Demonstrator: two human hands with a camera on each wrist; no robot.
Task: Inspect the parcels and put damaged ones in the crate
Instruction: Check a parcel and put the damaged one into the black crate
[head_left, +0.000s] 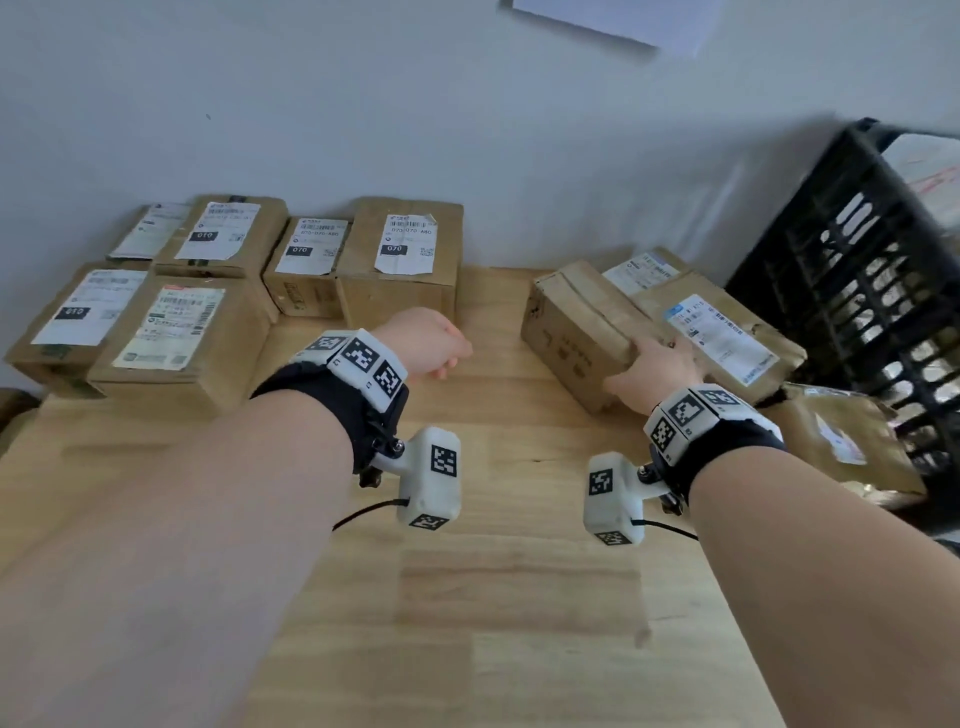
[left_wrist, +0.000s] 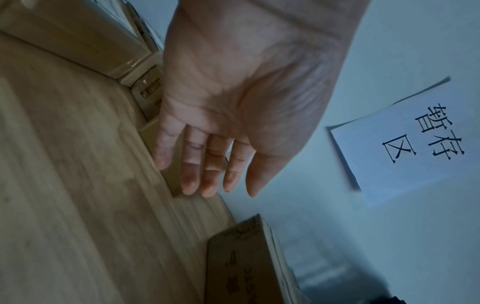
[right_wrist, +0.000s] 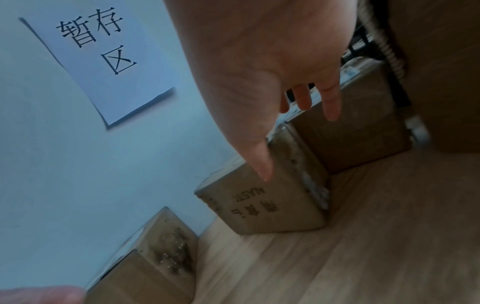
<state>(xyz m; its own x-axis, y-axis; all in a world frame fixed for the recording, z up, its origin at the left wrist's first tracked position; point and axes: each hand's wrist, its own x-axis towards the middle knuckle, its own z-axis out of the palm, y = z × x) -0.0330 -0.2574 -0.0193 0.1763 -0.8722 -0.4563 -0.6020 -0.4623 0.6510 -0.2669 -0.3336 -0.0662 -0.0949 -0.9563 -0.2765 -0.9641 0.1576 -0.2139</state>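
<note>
A creased brown parcel lies on the wooden table, right of centre. My right hand is at its near right corner. The fingers reach straight over its top edge and the thumb lies along its near side. I cannot tell whether they press on it. My left hand hovers over the table, its fingers relaxed and nearly straight, holding nothing. The black lattice crate stands tilted at the far right.
Several labelled parcels are grouped at the back left against the wall. More parcels lie between the creased one and the crate, one of them near the right edge. A paper sign hangs on the wall.
</note>
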